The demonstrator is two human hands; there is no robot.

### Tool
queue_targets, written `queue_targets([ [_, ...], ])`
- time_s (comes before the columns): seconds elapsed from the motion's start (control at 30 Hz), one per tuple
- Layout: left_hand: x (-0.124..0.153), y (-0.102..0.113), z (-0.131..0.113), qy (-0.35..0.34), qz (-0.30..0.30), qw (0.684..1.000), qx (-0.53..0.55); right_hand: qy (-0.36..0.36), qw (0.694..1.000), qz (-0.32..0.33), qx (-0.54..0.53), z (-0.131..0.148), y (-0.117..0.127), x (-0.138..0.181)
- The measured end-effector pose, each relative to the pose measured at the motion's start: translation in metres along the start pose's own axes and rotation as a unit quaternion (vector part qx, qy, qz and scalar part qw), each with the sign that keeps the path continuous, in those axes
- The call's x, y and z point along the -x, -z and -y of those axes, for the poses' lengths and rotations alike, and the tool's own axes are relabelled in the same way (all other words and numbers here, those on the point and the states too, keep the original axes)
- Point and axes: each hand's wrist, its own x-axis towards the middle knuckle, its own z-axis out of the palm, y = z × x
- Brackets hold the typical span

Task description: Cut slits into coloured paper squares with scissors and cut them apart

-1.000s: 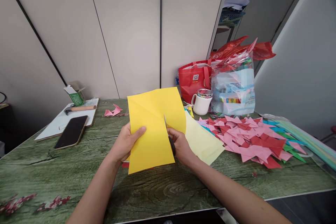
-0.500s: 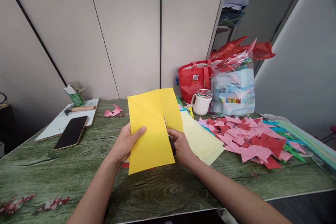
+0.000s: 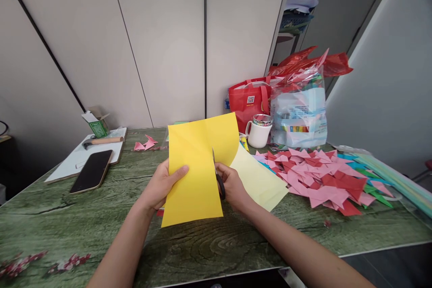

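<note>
A sheet of yellow paper (image 3: pixel 192 175) is held up over the table, with a crease running down from its top edge. My left hand (image 3: pixel 162 184) grips its left side, thumb in front and the fingers hidden behind. In my right hand (image 3: pixel 231 184) are black-handled scissors (image 3: pixel 221 184), my fingers wrapped round the handles. Their blades point away from me and sit in a cut that runs up from the sheet's near edge. The part right of the cut bends away behind my right hand. Pale yellow sheets (image 3: pixel 261 180) lie on the table beyond that hand.
Folded pink and red paper pieces (image 3: pixel 324 180) are heaped at the right. Behind stand a white mug (image 3: pixel 259 132), a red bag (image 3: pixel 245 110) and a filled clear plastic bag (image 3: pixel 299 117). A phone (image 3: pixel 92 171), a hammer (image 3: pixel 103 141) and a green box (image 3: pixel 96 124) are at the left.
The yellow sheet has tilted slightly, and its right-hand part has swung up and outward to the right. The scissors remain in the cut, with both hands nearly in place.
</note>
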Motion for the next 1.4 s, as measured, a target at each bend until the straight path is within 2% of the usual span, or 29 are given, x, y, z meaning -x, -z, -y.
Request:
queue_targets([
  [1.4, -0.0002, 0.0012, 0.0000, 0.015, 0.010, 1.000, 0.005, -0.034, 0.999, -0.025, 0.018, -0.0033, 0.0020, 0.0020],
])
